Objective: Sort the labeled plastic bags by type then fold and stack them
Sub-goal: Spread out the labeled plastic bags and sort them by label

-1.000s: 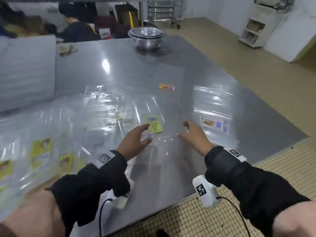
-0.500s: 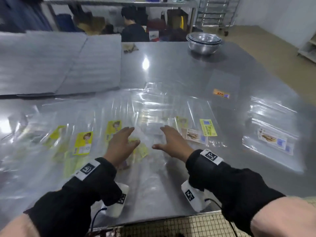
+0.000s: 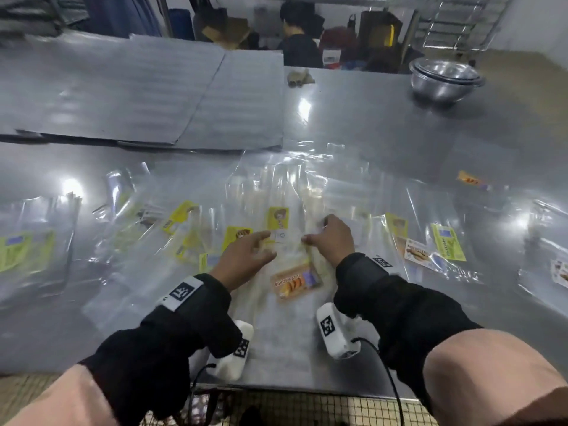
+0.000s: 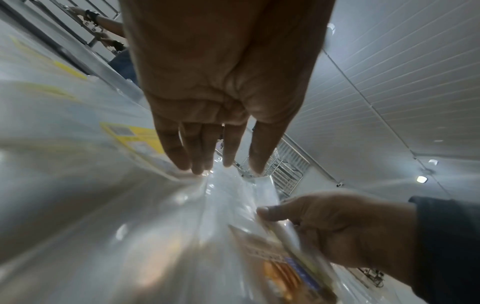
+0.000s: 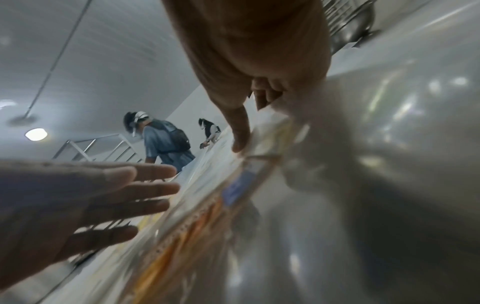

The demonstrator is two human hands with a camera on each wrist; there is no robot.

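Many clear plastic bags lie spread over the steel table (image 3: 368, 118), several with yellow labels (image 3: 276, 218). One bag (image 3: 448, 241) to the right has a green-yellow label. A clear bag with an orange label (image 3: 296, 282) lies between my hands. My right hand (image 3: 313, 236) pinches its upper edge, thumb on top and fingers curled under; the same hand (image 4: 285, 216) shows in the left wrist view. My left hand (image 3: 261, 244) hovers just left of it with its fingers (image 4: 197, 156) straight and holds nothing. The orange label (image 5: 197, 222) is blurred in the right wrist view.
Grey foam sheets (image 3: 153, 93) cover the far left of the table. Stacked steel bowls (image 3: 445, 79) stand at the far right. A person (image 3: 299, 41) sits beyond the far edge. Sorted bags lie at the right (image 3: 416, 253) and at the left (image 3: 27, 250).
Both hands have moved left from the sorted bags on the right to the middle pile. The right hand has taken hold of the orange-labelled bag's edge.
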